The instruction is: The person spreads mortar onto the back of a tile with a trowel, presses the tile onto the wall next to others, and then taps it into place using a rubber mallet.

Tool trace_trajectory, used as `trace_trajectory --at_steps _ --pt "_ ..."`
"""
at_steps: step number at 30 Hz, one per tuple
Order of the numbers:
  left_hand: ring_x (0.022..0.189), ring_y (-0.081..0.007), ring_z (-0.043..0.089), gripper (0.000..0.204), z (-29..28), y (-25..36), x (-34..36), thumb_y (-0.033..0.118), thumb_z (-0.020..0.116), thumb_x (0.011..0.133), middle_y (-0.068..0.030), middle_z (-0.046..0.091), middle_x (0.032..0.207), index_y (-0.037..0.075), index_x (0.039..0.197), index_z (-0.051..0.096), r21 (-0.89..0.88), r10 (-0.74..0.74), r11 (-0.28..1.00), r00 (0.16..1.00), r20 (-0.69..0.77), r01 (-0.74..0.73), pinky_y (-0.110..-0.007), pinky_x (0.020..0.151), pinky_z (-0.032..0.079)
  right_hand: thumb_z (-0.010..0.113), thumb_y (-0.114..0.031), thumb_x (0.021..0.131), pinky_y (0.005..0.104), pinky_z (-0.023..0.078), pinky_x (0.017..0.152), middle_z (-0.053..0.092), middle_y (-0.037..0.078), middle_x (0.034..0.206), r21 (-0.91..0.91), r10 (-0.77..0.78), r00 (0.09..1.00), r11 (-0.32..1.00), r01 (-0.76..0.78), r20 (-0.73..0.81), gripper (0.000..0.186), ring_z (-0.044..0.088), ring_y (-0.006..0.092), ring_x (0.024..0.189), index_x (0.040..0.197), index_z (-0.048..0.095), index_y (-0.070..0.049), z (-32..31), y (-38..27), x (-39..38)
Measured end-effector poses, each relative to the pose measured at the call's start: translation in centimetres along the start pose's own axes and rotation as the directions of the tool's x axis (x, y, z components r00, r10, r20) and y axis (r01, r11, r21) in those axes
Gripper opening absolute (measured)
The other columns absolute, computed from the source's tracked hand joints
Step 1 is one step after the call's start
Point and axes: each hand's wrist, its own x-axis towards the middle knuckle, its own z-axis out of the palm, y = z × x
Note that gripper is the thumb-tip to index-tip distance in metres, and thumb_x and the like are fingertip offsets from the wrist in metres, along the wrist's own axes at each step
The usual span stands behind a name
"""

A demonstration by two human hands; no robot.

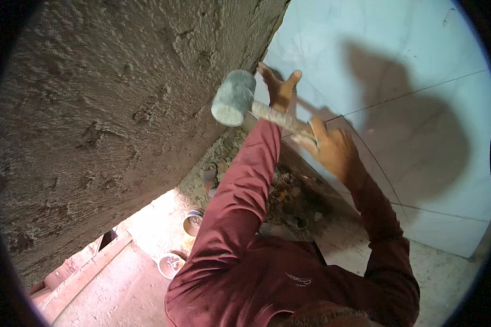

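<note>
While the right hand [333, 150] is closed around the handle of a rubber mallet [234, 98], the left hand [280, 87] lies open, fingers spread, flat against the pale wall tile [420, 125] near its left edge.

- Mallet: grey head up and to the left of the gripping hand, handle running as a long diagonal from the right fist up-left to the head. Head sits just beside the left hand, on its left, close to the seam where tile meets rough plaster.
- The left hand is the nearer one to the mallet head; the right holds the far end of the handle, lower and to the right.
- Both arms in dark red sleeves [240, 191], rising from the lower edge.
- Rough grey plastered wall [93, 120] fills the left side, unfinished.
- Thin joint lines cross the tiling; a shadow of the person falls on it.
- Below: dusty floor [147, 229], rubble at the wall foot, two small round bowls [192, 222], a wooden plank [87, 272] at lower left.
</note>
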Motion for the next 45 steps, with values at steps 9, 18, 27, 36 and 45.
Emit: trace_trajectory --at_steps 9,18,27,36,45 --pt "0.157 -0.0335 0.000 0.135 -0.8 -0.1 0.3 0.066 0.077 0.079 -0.0279 0.002 0.167 -0.011 0.156 -0.003 -0.204 -0.281 0.941 0.959 -0.033 0.268 -0.041 0.126 0.009 0.063 -0.040 0.099 0.0424 0.048 0.059 0.060 0.019 0.075 0.505 0.455 0.815 0.640 -0.579 0.359 0.040 0.058 0.0318 0.060 0.107 0.056 -0.002 11.9 3.1 -19.6" --pt "0.144 -0.0274 0.033 0.140 -1.2 -3.7 2.4 0.079 0.075 0.071 -0.0277 0.035 0.153 -0.019 0.150 0.014 -0.109 -0.138 0.984 0.990 0.006 0.138 -0.041 0.119 0.025 0.042 -0.036 0.110 0.0430 0.045 0.066 0.062 0.018 0.098 0.227 0.460 0.402 0.390 -0.892 0.791 0.040 0.055 0.0224 0.076 0.132 0.054 -0.004 21.1 4.9 -32.4" --pt "0.145 -0.0523 0.025 0.093 -0.1 -4.7 -1.4 0.028 0.080 0.083 -0.0377 0.032 0.151 -0.013 0.148 0.028 0.240 0.555 0.821 0.822 -0.127 -0.517 -0.053 0.121 0.021 0.054 -0.049 0.103 0.0277 0.039 0.044 0.050 -0.003 0.067 0.517 0.497 0.512 0.141 -0.845 0.701 0.043 0.045 0.0073 0.050 0.116 0.054 -0.008 25.7 4.4 -31.8" --pt "0.151 -0.0462 0.021 0.111 0.0 -4.6 -0.1 0.066 0.064 0.090 -0.0280 0.023 0.163 -0.005 0.159 0.012 0.552 0.695 0.482 0.680 0.232 -0.680 -0.051 0.124 0.015 0.057 -0.049 0.102 0.0253 0.035 0.042 0.049 -0.002 0.064 0.722 0.532 0.615 0.011 -0.692 0.582 0.039 0.046 0.0064 0.048 0.103 0.054 -0.010 20.0 3.0 -23.9" --pt "0.149 -0.0473 0.026 0.090 0.7 0.7 -2.5 0.027 0.080 0.084 -0.0292 0.026 0.161 -0.004 0.153 0.031 0.423 0.530 0.745 0.843 0.093 -0.516 -0.051 0.120 0.024 0.056 -0.046 0.098 0.0532 0.050 0.091 0.058 0.030 0.128 0.211 0.280 0.958 0.935 -0.285 0.056 0.061 0.059 0.0480 0.111 0.135 0.055 0.002 11.0 7.6 -12.7"
